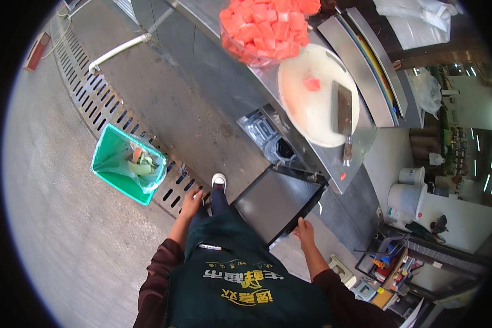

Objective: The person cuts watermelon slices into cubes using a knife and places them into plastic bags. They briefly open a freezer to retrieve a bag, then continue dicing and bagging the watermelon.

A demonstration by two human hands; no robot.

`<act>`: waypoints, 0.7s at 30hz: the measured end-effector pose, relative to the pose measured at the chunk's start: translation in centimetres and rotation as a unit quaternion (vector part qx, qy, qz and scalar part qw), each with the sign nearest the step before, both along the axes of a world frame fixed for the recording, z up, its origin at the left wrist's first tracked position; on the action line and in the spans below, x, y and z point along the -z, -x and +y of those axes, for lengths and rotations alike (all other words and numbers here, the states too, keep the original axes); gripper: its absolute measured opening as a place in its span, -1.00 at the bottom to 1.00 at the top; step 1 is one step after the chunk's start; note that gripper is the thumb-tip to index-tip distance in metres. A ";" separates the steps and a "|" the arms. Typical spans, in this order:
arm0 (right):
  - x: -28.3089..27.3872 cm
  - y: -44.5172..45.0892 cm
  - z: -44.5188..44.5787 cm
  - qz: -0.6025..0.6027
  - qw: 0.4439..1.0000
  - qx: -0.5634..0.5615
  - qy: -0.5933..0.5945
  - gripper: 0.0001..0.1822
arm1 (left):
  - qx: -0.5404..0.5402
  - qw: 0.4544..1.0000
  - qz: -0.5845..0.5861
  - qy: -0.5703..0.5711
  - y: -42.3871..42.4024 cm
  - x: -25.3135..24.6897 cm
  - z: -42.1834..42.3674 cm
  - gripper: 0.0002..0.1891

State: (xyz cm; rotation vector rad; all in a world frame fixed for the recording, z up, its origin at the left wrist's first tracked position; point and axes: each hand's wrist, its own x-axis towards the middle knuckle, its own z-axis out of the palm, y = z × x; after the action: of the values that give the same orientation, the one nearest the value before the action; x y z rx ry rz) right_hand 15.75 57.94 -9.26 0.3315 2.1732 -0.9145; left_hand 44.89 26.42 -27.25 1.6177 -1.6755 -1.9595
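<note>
My left hand (192, 203) hangs with curled fingers right of a green waste bin (102, 164); whether it holds anything is unclear. My right hand (305, 233) has its fingers on the outer edge of an open, dark-framed cabinet door (276, 201). Behind the door, clear plastic containers (259, 130) lie in the cabinet. On the steel counter (340, 174) above, a round white cutting board (301, 108) carries a wide-bladed cleaver (341, 108) and one red fruit piece (312, 84). A clear tub heaped with red watermelon cubes (266, 30) stands beside the board, at the picture's top.
A slotted floor drain (102, 96) runs past the bin, which has a clear liner and fruit rind inside. A white pipe (119, 52) lies low by the counter. White buckets (406, 197), a plastic stool (342, 271) and a cluttered shelf (393, 274) stand to the right.
</note>
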 end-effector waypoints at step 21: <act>0.9 -5.1 -15.7 0.007 0.957 0.231 0.178 -0.73 | -0.249 0.822 0.371 -0.354 26.6 -13.7 -31.6 -0.15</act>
State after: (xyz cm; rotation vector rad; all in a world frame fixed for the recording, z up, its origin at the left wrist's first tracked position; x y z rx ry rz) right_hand 20.89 42.23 -10.14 0.6683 1.9212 -1.5438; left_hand 18.29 -5.22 -13.51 0.9760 -0.2061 -2.5155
